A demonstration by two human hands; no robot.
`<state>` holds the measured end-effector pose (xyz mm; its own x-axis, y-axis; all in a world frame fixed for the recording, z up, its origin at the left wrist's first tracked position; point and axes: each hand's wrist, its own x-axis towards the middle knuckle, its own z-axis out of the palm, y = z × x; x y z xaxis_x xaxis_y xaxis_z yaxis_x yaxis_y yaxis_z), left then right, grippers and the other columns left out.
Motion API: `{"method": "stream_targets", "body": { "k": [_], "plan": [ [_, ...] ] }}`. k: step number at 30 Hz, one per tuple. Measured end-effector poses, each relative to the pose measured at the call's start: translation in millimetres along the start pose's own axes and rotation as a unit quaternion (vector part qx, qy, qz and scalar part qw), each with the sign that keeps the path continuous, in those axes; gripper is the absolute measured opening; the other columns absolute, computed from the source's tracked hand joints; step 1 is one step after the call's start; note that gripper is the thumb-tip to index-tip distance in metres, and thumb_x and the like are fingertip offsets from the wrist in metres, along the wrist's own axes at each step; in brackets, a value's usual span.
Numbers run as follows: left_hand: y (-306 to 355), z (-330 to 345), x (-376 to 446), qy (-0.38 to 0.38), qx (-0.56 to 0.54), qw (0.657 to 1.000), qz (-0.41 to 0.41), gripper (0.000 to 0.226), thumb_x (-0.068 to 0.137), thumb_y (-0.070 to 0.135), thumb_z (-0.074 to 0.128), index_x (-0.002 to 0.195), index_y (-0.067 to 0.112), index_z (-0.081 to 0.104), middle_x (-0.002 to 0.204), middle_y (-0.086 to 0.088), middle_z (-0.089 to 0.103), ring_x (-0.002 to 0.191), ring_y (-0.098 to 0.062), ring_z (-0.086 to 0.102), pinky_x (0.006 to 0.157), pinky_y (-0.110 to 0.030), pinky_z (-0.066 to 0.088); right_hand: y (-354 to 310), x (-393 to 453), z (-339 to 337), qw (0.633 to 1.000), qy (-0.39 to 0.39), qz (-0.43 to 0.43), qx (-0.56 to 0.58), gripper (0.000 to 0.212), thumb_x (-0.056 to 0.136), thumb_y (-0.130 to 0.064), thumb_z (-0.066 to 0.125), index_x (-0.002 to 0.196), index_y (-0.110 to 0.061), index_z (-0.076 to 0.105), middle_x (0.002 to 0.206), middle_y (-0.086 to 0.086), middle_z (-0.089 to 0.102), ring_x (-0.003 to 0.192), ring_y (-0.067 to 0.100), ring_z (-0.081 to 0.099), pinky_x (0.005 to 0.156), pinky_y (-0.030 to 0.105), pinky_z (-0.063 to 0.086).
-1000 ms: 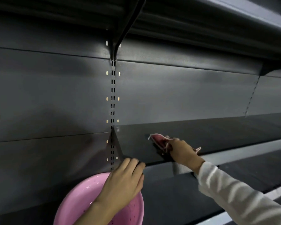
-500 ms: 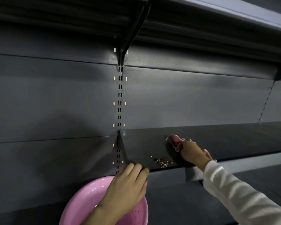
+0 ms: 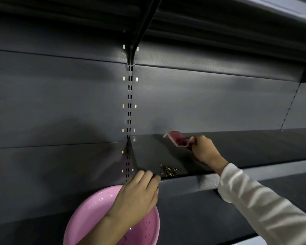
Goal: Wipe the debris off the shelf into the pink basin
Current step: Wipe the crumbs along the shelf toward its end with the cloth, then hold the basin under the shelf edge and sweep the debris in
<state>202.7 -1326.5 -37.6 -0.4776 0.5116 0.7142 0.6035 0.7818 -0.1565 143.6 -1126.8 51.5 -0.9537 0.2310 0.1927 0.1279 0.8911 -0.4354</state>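
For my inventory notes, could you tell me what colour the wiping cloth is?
The cloth is dark pink with a pale edge, seen in the head view.

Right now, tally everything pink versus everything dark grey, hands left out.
Pink: 2, the basin and the cloth.
Dark grey: 2, the shelf under the debris and the shelf above.
Total: 4

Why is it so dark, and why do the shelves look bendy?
Head view: dim light, the dark shelf and back panel soak it up; the wide lens curves straight edges; the debris is small and grainy; the pink basin stands out brightest.
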Motion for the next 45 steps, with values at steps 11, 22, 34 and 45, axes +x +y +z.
{"method": "stream_targets", "body": {
  "k": [11,22,34,45],
  "plan": [
    [2,0,1,-0.005,0.006,1.0,-0.006,0.028,0.075,0.023,0.043,0.081,0.016,0.07,0.071,0.004,0.061,0.062,-0.015,0.056,0.054,-0.022,0.049,-12,-32,29,0.987,-0.076,-0.12,-0.079,0.038,0.095,-0.007,0.029,0.126,-0.014,0.051,0.127,0.01,0.059,0.118,0.024,0.055,0.101,0.033,0.04],
    [-4,22,-54,0.079,-0.034,0.996,0.021,0.048,0.072,0.014,0.044,0.12,0.015,0.045,0.139,0.0,0.042,0.136,-0.016,0.027,0.112,-0.039,0.017,-7,-35,29,0.985,-0.062,-0.155,-0.035,0.044,0.096,-0.023,0.034,0.13,-0.049,0.038,0.13,-0.006,0.056,0.122,0.019,0.053,0.103,0.04,0.037],
    [-73,75,-208,-0.275,0.001,0.726,-0.63,0.073,0.082,0.033,0.058,0.144,0.015,0.025,0.15,-0.01,0.024,0.135,-0.029,0.026,0.108,-0.044,0.026,-2,-32,35,0.988,-0.044,-0.141,-0.035,0.039,0.092,-0.029,0.041,0.126,-0.048,0.043,0.117,-0.013,0.063,0.117,0.023,0.057,0.101,0.048,0.036],
    [-77,85,-198,-0.084,-0.341,0.494,-0.795,0.044,0.087,0.006,0.056,0.126,-0.008,0.042,0.103,-0.024,0.054,0.081,-0.029,0.051,0.05,-0.029,0.042,-4,-22,41,0.991,-0.043,-0.091,-0.084,0.035,0.093,-0.017,0.041,0.124,-0.019,0.056,0.121,0.017,0.064,0.113,0.036,0.057,0.095,0.042,0.039]
  ]
}}
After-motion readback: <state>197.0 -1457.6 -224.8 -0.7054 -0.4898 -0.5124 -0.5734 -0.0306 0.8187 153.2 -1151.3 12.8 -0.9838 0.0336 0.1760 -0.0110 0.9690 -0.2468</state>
